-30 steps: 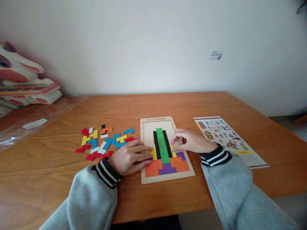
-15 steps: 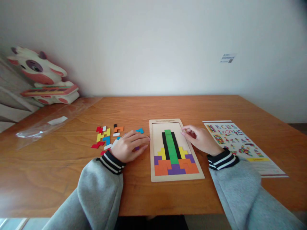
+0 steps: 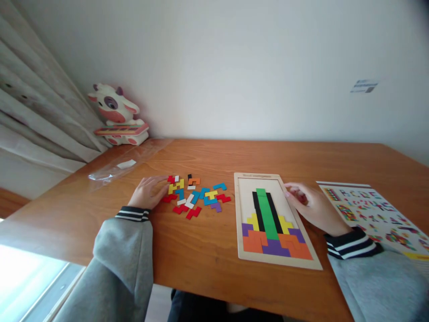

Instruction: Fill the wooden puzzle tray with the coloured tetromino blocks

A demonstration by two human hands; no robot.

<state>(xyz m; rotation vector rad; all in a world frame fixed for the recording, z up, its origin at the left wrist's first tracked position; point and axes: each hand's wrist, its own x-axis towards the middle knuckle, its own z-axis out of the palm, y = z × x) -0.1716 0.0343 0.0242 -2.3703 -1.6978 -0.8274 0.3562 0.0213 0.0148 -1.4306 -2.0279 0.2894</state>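
Note:
My left hand (image 3: 147,191) lies open on the table beside the scattered puzzle pieces, its fingertips by a red piece (image 3: 171,179) at the left end of the pile. Those flat pieces include a yellow one (image 3: 211,195), an orange one (image 3: 194,181), a purple one (image 3: 216,206) and several red, white and blue ones. A wooden puzzle board (image 3: 240,250) holds fitted green (image 3: 267,214), black, yellow, purple and orange pieces, with bare wood around the upper part. At its right rim rests my right hand (image 3: 306,203), fingers loosely curled, thumb and index finger slightly apart, nothing visible between them.
A printed pattern sheet (image 3: 375,210) lies to the right, partly under my right sleeve. Farther back on the left are a clear plastic bag (image 3: 110,173) and a cow-shaped toy keyboard (image 3: 122,129). Curtains (image 3: 43,103) hang at the left; a wall stands behind the table.
My left hand has moved left from beside the board to the far side of the loose pieces, uncovering them. The view has turned left. My right hand stays by the board's right rim.

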